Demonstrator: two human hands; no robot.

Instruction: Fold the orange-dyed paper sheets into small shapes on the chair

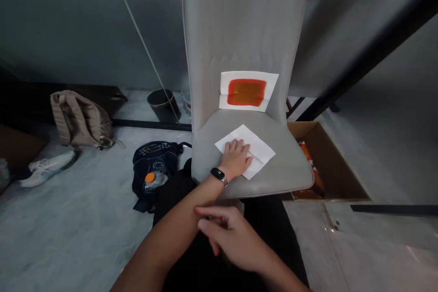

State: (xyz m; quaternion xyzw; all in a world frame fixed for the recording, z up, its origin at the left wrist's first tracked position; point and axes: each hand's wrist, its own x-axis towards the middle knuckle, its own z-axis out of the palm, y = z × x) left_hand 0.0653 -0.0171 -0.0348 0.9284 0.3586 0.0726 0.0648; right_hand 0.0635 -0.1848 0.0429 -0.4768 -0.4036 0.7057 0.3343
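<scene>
My left hand (235,159) lies flat with its fingers spread on a folded white sheet of paper (258,143) on the grey chair seat (290,164). A crease or folded edge crosses the sheet, partly hidden under my fingers. A dark wristband (218,174) sits on my left wrist. Close to my left forearm, above my lap, is my right hand (232,235). Its index finger and thumb are apart, the other fingers curl under, and nothing shows between them. Whether its index fingertip touches the forearm I cannot tell.
Against the chair's backrest leans a white sheet with an orange-red square (246,92). An open cardboard box (337,169) stands to the right. On the left floor are a dark bag (155,153) with an orange-capped bottle (153,179), a beige backpack (80,118) and a shoe (51,169). A black bin (164,106) stands behind glass.
</scene>
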